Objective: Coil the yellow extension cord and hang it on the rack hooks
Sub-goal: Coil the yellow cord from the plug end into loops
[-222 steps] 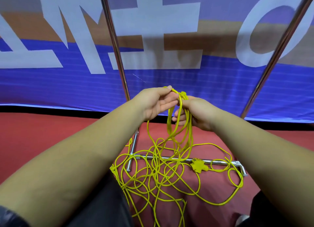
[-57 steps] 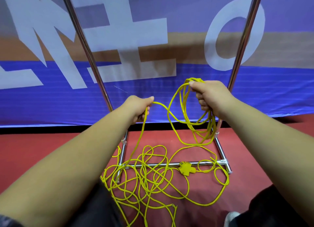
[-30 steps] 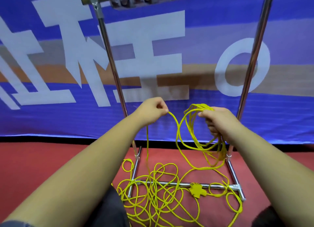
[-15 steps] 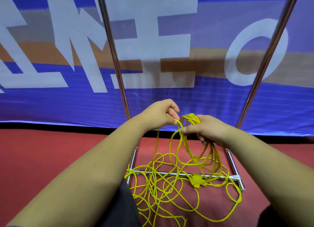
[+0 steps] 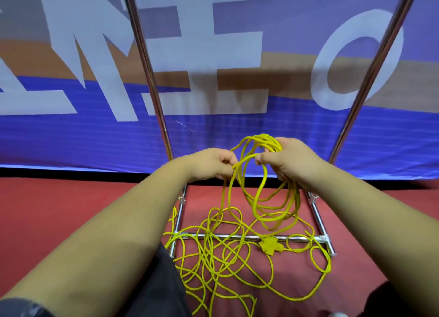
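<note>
Right hand (image 5: 291,161): your fingers curl round a bundle of gathered loops of the yellow extension cord (image 5: 264,139). The loops hang below your fist.
Left hand (image 5: 210,164): just left of the right hand, thumb and fingers pinching a single strand that drops towards the floor.
Rest of the cord: a loose tangle on the red floor (image 5: 71,209), draped across the chrome base bar (image 5: 247,237) of the rack (image 5: 147,67). Its yellow socket block (image 5: 270,246) lies against that bar.
Rack uprights: two chrome poles rise on either side of your hands.
Behind: a blue banner (image 5: 71,138) with large white letters.
</note>
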Tool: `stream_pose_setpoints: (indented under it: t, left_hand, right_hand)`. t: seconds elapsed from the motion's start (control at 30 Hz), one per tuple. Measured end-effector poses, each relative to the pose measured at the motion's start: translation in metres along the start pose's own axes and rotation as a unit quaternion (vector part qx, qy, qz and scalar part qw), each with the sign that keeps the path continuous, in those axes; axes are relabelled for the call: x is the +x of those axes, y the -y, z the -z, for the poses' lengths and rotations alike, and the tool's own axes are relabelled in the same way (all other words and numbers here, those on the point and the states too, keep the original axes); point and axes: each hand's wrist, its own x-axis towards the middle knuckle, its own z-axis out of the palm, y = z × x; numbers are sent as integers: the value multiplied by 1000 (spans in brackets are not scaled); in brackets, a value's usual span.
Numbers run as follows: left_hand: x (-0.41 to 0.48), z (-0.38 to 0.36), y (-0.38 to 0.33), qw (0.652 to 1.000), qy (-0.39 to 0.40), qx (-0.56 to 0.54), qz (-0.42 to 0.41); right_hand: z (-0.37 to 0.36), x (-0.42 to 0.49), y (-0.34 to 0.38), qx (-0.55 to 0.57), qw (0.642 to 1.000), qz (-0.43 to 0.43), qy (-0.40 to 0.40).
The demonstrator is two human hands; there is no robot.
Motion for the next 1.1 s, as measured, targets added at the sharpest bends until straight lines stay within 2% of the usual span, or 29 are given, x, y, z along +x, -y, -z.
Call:
stream_pose_setpoints:
  t: [0.07, 0.17, 0.27, 0.4, 0.5, 0.57, 0.63, 0.73, 0.83, 0.97, 1.1]
  left_hand:
    - [7, 2, 11, 994, 32, 103, 25]
    - [15, 3, 37, 939, 111, 302, 120]
    - [18, -1, 57, 894, 148, 370, 206]
    - [21, -5, 62, 889, 107, 390, 213]
    - [28, -3, 56, 874, 40, 442, 199]
    - [32, 8, 49, 862, -44, 470, 183]
    - [33, 23, 41, 866, -157, 447, 159]
    - [27, 38, 28, 854, -313, 403, 105]
    - [17, 45, 17, 840, -417, 340, 67]
    - [1, 52, 10, 834, -502, 227, 18]
    - [-10, 51, 0, 858, -482, 166, -58]
  right_hand:
    - [6, -1, 5, 53, 998, 15, -13]
    - [24, -1, 13, 172, 983, 40, -45]
    - [50, -2, 16, 283, 955, 54, -77]
    - [76, -4, 12, 323, 941, 50, -93]
    - [83, -7, 7, 266, 960, 48, -79]
    - [85, -12, 4, 148, 986, 39, -59]
    - [84, -16, 1, 7, 999, 19, -32]
    - [79, -18, -8, -182, 983, -11, 23]
    - [73, -11, -19, -347, 937, -12, 31]
    - [70, -5, -25, -348, 936, -29, 41]
    - [67, -6, -22, -215, 976, -28, 29]
